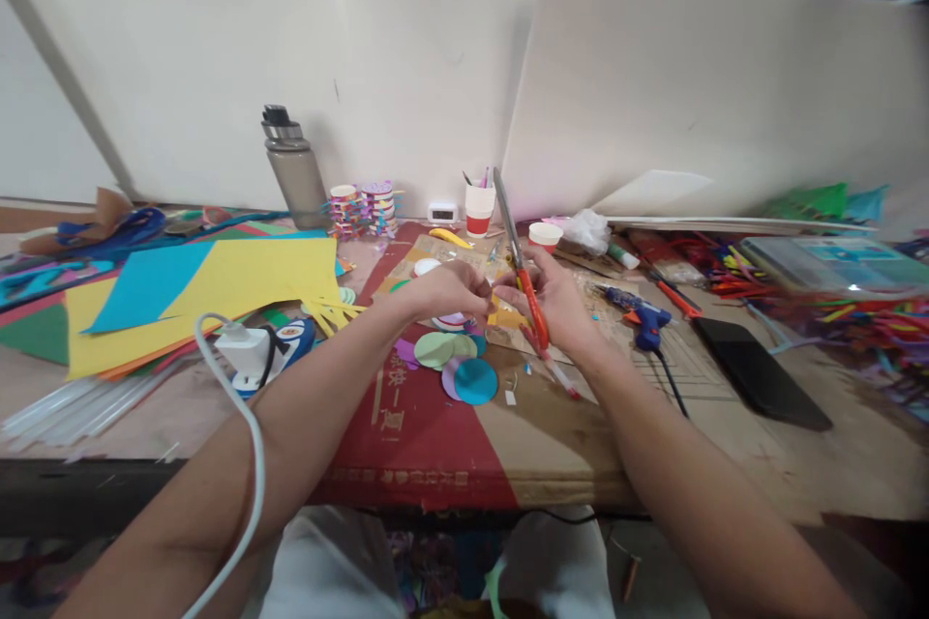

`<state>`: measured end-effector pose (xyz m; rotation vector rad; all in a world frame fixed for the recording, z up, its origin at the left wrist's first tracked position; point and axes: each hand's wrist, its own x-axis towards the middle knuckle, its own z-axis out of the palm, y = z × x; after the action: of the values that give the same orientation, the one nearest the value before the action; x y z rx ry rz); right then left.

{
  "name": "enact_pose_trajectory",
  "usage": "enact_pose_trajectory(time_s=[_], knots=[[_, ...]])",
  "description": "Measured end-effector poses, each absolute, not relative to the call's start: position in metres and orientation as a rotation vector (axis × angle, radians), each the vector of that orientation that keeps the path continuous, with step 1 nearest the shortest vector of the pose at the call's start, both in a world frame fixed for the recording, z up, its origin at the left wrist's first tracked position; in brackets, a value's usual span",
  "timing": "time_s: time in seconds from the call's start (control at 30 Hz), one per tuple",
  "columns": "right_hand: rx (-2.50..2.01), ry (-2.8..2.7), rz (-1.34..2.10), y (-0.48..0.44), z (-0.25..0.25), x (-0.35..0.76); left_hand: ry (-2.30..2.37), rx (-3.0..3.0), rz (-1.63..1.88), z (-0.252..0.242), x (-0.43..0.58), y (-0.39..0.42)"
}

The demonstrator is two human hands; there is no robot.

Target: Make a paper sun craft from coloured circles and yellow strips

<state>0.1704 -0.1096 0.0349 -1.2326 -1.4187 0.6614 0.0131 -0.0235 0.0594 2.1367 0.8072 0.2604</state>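
Note:
My right hand [557,300] holds a pair of scissors [535,314] with orange-red handles, blades pointing up and away. Close beside it, my left hand [451,290] is closed in a pinch; whatever lies between its fingertips is too small to make out. Below the hands, paper circles in teal [475,381], pale green [434,350] and lilac overlap on a red and brown cardboard sheet [450,440]. A piece of yellow paper [508,317] shows under the right fingers.
Coloured paper sheets [254,271] and a white power plug [243,353] with its cable lie left. A bottle [296,169], decorated cup stacks [377,208] and a pen cup [479,210] stand behind. A glue gun [648,324], a phone [759,372] and a plastic box [834,266] are right.

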Motion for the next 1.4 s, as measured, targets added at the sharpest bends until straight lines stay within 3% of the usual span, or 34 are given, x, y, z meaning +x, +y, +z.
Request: enact_pose_trajectory(time_s=[0.83, 1.4], knots=[[-1.278, -1.363, 0.713, -0.107, 0.027, 0.171, 0.813, 2.308, 0.273, 0.055, 0.018, -0.021], [-1.136, -1.194, 0.586, -0.107, 0.032, 0.169, 0.65, 1.995, 0.648, 0.054, 0.023, -0.03]])
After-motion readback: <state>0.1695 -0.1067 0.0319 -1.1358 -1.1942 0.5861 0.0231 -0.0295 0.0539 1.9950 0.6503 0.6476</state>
